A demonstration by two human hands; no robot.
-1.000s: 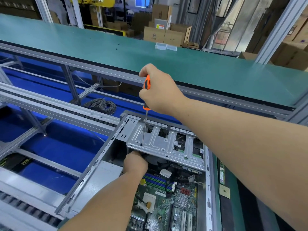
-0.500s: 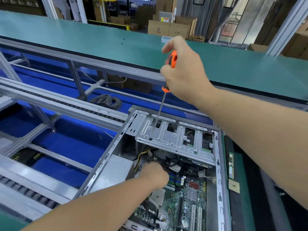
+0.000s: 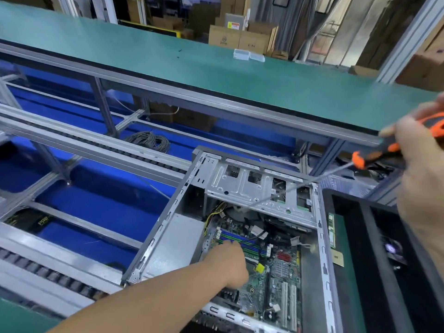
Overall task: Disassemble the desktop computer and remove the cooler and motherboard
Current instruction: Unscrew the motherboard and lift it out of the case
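Open case (image 3: 165, 239) lies on its side, landmark for all below. Motherboard (image 3: 276, 267) inside, at case floor. Left hand (image 3: 228, 263) reaches in, rests over motherboard near memory slots (image 3: 242, 240); finger state cannot tell. Right hand (image 3: 422, 169), blurred, right of case, grips orange-black screwdriver (image 3: 374, 153); shaft slants over drive cage (image 3: 259, 188) at far end. Cooler mostly hidden beneath cage.

Right hand (image 3: 422, 164) swung screwdriver (image 3: 374, 155) off drive cage (image 3: 259, 188), left hand (image 3: 228, 263) withdrawn onto motherboard (image 3: 276, 277)
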